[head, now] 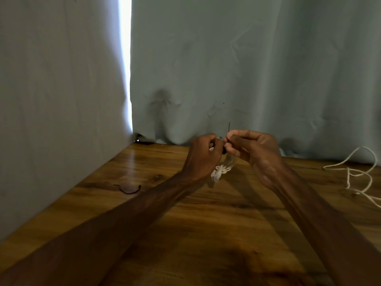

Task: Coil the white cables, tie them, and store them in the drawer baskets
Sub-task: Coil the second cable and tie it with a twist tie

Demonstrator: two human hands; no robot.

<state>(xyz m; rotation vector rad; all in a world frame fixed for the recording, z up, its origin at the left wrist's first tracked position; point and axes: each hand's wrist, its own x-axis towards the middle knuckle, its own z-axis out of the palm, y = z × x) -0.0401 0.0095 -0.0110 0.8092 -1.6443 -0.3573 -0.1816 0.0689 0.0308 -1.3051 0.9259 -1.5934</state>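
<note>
One coiled white cable [223,169] seems mid-tie — our left hand [203,150] grips it, our right hand [247,149] pinches the black tie [229,126] — while a loose cable [348,178] waits uncoiled.

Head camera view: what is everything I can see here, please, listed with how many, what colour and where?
coiled cable: one, white, held between both hands above the table
tie: one, black, thin, at the top of the coil, one end sticking up
spare tie: one, black, curved, lying on the table at left
loose cable: one, white, uncoiled, on the table at far right
table: one, brown wood, across the bottom
curtain: pale blue-grey, behind the table
light gap: one, bright white, upper left
left hand: grips the coil
right hand: pinches the tie
</note>
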